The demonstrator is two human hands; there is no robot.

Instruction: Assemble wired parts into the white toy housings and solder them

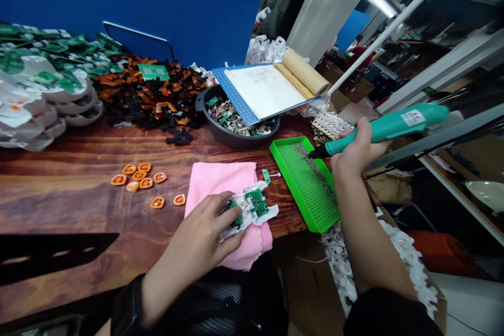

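Right hand [356, 149] holds screwdriver [388, 127] pointing left (slightly downward).

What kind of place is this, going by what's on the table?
Most likely a small electronics assembly workbench. The right hand holds a teal electric screwdriver over a green screw tray, the left hand steadies a white housing with green circuit boards, and a bowl of small boards sits behind.

Small electronics assembly workshop: wooden worktop [71, 184] heaped with plastic parts [145, 94], bowl of circuit boards [236, 121], green screw tray [307, 189], electric screwdriver [386, 125], cardboard boxes [354, 86] behind.
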